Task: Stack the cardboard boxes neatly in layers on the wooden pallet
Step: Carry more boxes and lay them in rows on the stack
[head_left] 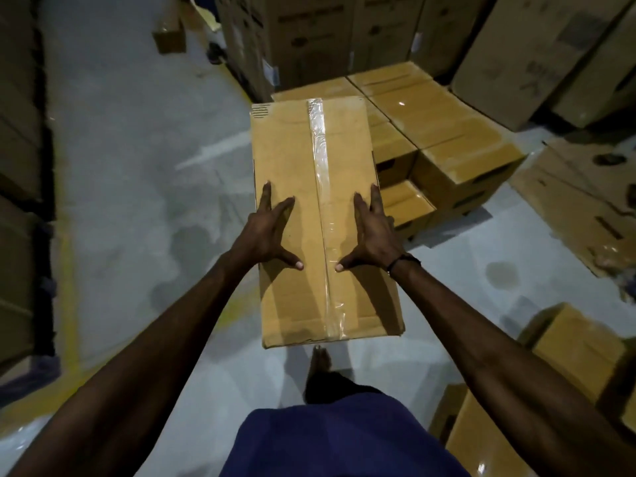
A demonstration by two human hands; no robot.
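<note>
Box: long sealed cardboard box (320, 218) carried lengthwise away from the body, above the grey floor (137, 166); clear tape strip (321, 187) runs down its top seam, between the two hands
Left hand: left hand (272, 232) lies flat on the box top near its left edge, fingers straight and spread, thumb angled inward toward the tape; nothing is curled round; whether any finger hooks over the side I cannot tell
Right hand: right hand (373, 232) mirrors it near the right edge, fingers straight, thumb tip touching the tape; a dark band (404, 261) sits at the wrist
Support: what bears the box from below is hidden; the palms look pressed on the top and sides only
Stack: stacked boxes (444, 132) sit beyond and to the right of the right hand, in a low layered block with a stepped gap nearest the fingertips; the pallet under them is not visible
Handling: stiff corrugated walls, likely moderate in weight since two spread hands manage it; tape is slick, bare cardboard grips better; corners would dent if dropped
Hold: best taken at the long side edges near the middle, palms squeezing inward, away from the tape
Surroundings: flattened cardboard (585, 201) lies far right; more loose boxes (568, 356) sit below the right forearm
</note>
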